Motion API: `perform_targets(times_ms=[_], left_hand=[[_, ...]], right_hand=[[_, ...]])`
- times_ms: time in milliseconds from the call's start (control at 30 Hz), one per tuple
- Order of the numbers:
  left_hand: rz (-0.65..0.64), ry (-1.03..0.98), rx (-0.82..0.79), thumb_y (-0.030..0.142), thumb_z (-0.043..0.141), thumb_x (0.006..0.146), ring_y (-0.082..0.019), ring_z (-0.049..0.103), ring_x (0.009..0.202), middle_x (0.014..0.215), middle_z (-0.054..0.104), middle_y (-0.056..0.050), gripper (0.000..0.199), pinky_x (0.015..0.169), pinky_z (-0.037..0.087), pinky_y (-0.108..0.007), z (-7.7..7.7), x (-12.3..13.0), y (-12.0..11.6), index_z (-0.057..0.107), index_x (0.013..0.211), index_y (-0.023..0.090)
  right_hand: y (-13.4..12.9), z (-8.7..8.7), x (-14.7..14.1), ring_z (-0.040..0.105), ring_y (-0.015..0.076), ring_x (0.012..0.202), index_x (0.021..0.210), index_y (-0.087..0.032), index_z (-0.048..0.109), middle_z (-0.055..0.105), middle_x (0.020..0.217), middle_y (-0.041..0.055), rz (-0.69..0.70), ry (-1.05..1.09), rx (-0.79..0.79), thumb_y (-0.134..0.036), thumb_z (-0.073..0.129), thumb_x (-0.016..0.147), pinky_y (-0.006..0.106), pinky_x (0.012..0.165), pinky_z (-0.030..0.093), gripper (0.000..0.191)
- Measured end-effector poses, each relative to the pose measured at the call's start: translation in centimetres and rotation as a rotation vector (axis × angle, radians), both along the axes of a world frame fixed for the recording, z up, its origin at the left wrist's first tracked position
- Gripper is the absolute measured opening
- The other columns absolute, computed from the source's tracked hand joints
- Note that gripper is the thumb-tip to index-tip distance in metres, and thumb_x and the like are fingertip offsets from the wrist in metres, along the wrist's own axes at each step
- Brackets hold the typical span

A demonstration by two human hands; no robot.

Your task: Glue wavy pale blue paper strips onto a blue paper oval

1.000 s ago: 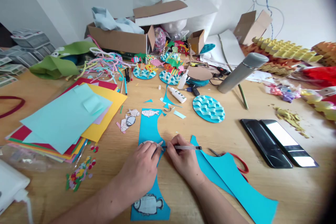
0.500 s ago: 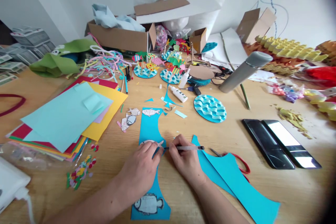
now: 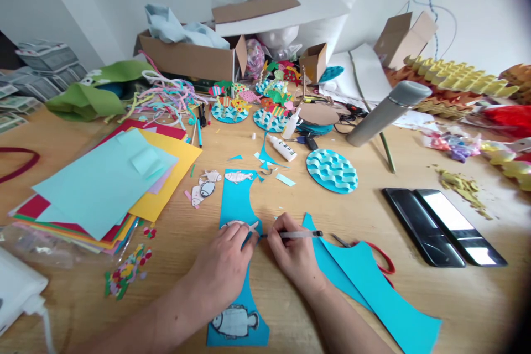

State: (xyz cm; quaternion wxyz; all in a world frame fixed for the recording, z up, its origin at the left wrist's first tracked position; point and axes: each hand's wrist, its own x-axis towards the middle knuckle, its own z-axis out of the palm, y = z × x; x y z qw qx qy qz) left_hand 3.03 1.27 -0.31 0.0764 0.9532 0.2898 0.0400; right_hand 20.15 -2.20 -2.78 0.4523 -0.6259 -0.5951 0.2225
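My left hand (image 3: 226,257) presses its bent fingers on a white paper fish cutout (image 3: 254,227), holding it against a blue sheet of craft paper (image 3: 238,204). Most of that fish is hidden under the fingers. Between the closed fingers of my right hand (image 3: 292,251) is a pen (image 3: 301,234), its tip by the fish's tail at the sheet's right edge. A second fish cutout (image 3: 238,177) lies at the sheet's top, and a larger outlined fish (image 3: 235,322) at its bottom. Several small fish cutouts (image 3: 206,189) are left of the sheet.
Right of my hands, blue paper pieces (image 3: 381,287) partly cover red-handled scissors (image 3: 385,257). Two phones (image 3: 423,227) and a grey flask (image 3: 385,116) stand farther right. Coloured paper (image 3: 103,188) is stacked left. Beyond are a glue bottle (image 3: 282,148) and a wave-patterned disc (image 3: 332,171).
My right hand and the pen have barely shifted by the fish's tail. My left hand stays pressed in the same place.
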Motion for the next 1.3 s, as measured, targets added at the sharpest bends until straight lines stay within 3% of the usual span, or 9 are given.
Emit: perform_targets(times_ms=[500, 700, 833, 1033, 1167, 1300], left_hand=[[-0.001, 0.014, -0.042, 0.009, 0.042, 0.090, -0.028, 0.056, 0.109, 0.113, 0.062, -0.012, 0.037, 0.097, 0.049, -0.043, 0.3, 0.0, 0.1, 0.059, 0.123, 0.011], [-0.002, -0.003, -0.088, 0.007, 0.041, 0.089, -0.028, 0.055, 0.112, 0.117, 0.061, -0.013, 0.041, 0.098, 0.049, -0.045, 0.5, -0.1, 0.3, 0.056, 0.127, 0.010], [0.021, -0.107, -0.191, -0.001, 0.034, 0.085, -0.024, 0.055, 0.110, 0.118, 0.061, -0.013, 0.056, 0.098, 0.049, -0.043, 0.4, -0.6, 0.8, 0.043, 0.139, 0.011], [0.080, -0.262, -0.362, -0.006, 0.032, 0.079, -0.019, 0.062, 0.104, 0.113, 0.064, -0.007, 0.081, 0.090, 0.053, -0.037, -0.3, -1.8, 2.3, 0.016, 0.153, 0.025], [0.067, -0.282, -0.417, -0.004, 0.034, 0.081, -0.019, 0.063, 0.104, 0.115, 0.065, -0.007, 0.082, 0.091, 0.052, -0.036, -0.4, -2.4, 3.0, 0.010, 0.154, 0.028], [0.060, -0.307, -0.465, -0.002, 0.034, 0.084, -0.017, 0.062, 0.106, 0.115, 0.066, -0.007, 0.079, 0.093, 0.051, -0.034, -0.5, -2.5, 3.2, 0.010, 0.154, 0.027]], right_hand=[[-0.2, 0.1, -0.1, 0.036, 0.0087, 0.046, 0.065, -0.023, 0.038, 0.039, 0.054, -0.0072, 0.020, 0.007, -0.021, -0.020, 0.050, 0.085, 0.022, 0.045, 0.028, 0.023], [-0.3, 0.4, 0.0, 0.034, 0.0090, 0.047, 0.065, -0.023, 0.037, 0.038, 0.053, -0.0074, -0.012, 0.092, 0.042, -0.019, 0.049, 0.085, 0.022, 0.045, 0.027, 0.024], [-0.3, 0.8, 0.1, 0.037, 0.0093, 0.048, 0.066, -0.023, 0.040, 0.042, 0.055, -0.0064, -0.031, 0.155, 0.097, -0.019, 0.051, 0.087, 0.023, 0.047, 0.031, 0.023], [-0.2, 1.3, -0.5, 0.038, 0.0085, 0.046, 0.069, -0.022, 0.047, 0.046, 0.056, -0.0055, 0.069, 0.169, 0.025, -0.024, 0.057, 0.087, 0.021, 0.042, 0.030, 0.021], [-0.2, 1.2, -1.0, 0.043, 0.0097, 0.048, 0.075, -0.021, 0.055, 0.055, 0.060, -0.0027, 0.131, 0.170, -0.020, -0.028, 0.061, 0.087, 0.022, 0.042, 0.034, 0.015], [-0.2, 1.3, -1.1, 0.053, 0.0123, 0.058, 0.081, -0.021, 0.059, 0.061, 0.068, 0.0001, 0.217, 0.103, -0.003, -0.025, 0.059, 0.089, 0.024, 0.052, 0.042, 0.009]])
